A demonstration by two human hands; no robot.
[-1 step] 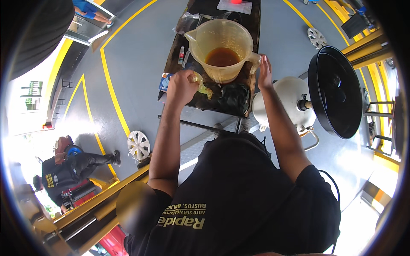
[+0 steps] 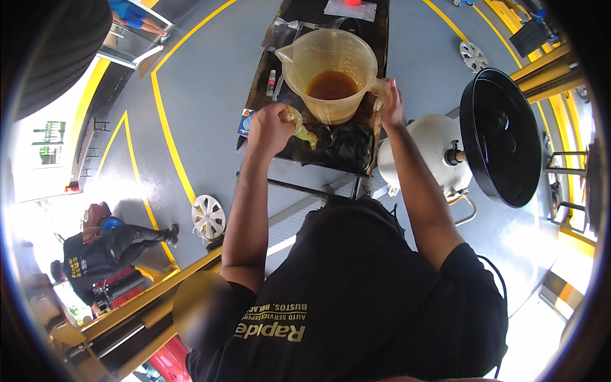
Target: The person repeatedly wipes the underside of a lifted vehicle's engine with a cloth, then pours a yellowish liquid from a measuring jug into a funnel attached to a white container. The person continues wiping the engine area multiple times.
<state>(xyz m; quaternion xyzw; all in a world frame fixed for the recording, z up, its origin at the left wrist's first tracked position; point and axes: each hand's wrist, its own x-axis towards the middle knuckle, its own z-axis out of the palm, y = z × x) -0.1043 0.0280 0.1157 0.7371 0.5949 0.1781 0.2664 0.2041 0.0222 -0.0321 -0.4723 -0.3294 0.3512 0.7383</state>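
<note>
A big translucent measuring jug (image 2: 299, 70) with amber-brown liquid (image 2: 332, 85) in it stands on a dark, worn cart top. My left hand (image 2: 270, 127) is closed on a crumpled yellow-green piece of thin material (image 2: 307, 135), which hangs out beside the jug's base; whether it is plastic or cloth I cannot tell. Beside the jug's handle (image 2: 380, 90), my right hand (image 2: 393, 107) has its fingers stretched upward, very near or touching the handle. A dark crumpled bundle (image 2: 350, 145) lies at the cart's near edge.
A small tube (image 2: 271, 83) and a blue box (image 2: 245, 122) lie left of the jug. At right are a white tank (image 2: 423, 153) and a round black pan (image 2: 499, 140). Wheel covers (image 2: 208, 216) lie on the floor. Another person (image 2: 108, 251) is at the lower left.
My right hand has shifted slightly left, closer to the jug's handle. My left hand keeps hold of the yellow-green material.
</note>
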